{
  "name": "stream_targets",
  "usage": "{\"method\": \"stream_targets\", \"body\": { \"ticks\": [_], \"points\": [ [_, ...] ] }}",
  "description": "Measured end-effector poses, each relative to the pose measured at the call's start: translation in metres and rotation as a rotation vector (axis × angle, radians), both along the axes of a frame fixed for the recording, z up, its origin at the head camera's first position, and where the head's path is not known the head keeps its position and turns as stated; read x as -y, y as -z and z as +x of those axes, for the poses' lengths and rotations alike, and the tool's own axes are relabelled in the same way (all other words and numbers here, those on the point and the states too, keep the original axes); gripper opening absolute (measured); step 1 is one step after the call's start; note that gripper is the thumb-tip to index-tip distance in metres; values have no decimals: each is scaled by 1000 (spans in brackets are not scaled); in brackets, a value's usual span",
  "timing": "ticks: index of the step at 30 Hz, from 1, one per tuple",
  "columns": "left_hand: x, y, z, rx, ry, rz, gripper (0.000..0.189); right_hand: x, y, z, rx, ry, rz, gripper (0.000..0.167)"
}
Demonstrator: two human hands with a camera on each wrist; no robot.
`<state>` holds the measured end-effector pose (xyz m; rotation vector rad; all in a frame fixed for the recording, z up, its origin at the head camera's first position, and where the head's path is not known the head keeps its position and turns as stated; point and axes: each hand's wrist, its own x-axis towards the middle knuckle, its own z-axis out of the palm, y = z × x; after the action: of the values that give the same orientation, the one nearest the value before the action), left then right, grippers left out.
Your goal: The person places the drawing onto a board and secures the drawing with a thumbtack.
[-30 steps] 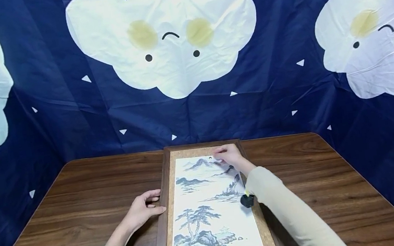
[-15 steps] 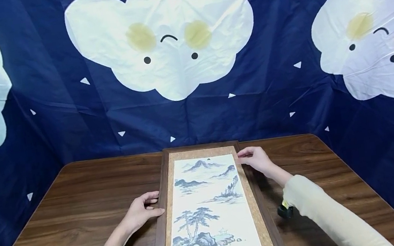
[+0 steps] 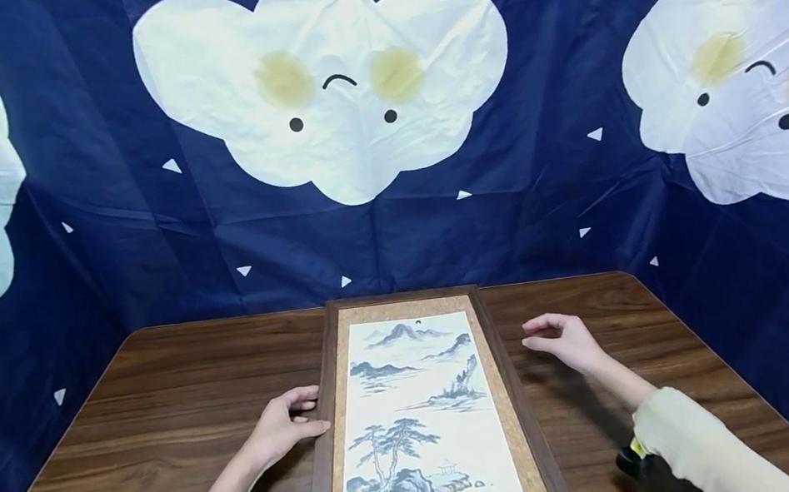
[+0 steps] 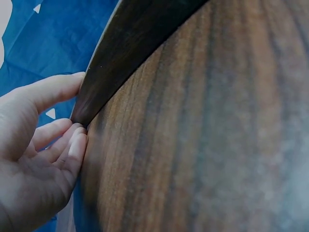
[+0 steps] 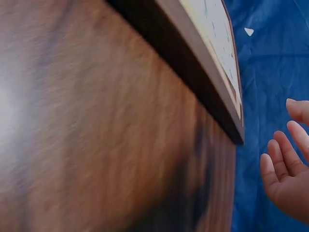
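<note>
A framed corkboard with a dark wooden rim lies in the middle of the table. On it is a white sheet printed with an ink landscape of mountains, trees and rocks; a small dark mark shows near its top edge. My left hand grips the board's left rim, its thumb on top and the fingers against the side, as the left wrist view also shows. To the right of the board, my right hand hovers over the table, apart from the rim, fingers loosely bent and holding nothing.
The brown wood-grain table extends on both sides of the board. A dark blue cloth with white clouds hangs behind it and along the sides. Small black devices sit at both sleeves' cuffs.
My right hand has left the sheet's top right corner and moved right, past the rim and over the table. The left hand has stayed at the left rim.
</note>
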<state>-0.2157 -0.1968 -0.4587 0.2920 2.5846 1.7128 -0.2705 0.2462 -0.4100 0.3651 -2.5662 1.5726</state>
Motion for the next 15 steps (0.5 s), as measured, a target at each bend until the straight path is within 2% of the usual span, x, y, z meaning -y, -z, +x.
{"method": "stream_targets", "body": {
  "ticks": [5,11,15],
  "points": [
    [-1,-1,-1,-5,-2,-23,57,-17,5,10,-12,28,-4,33],
    [0,-2,-2,-4,4,-33,57,-35,11,19,34,78,16,38],
    [5,-8,-2,-41,-3,-79,57,-42,15,21,43,65,29,39]
  ]
}}
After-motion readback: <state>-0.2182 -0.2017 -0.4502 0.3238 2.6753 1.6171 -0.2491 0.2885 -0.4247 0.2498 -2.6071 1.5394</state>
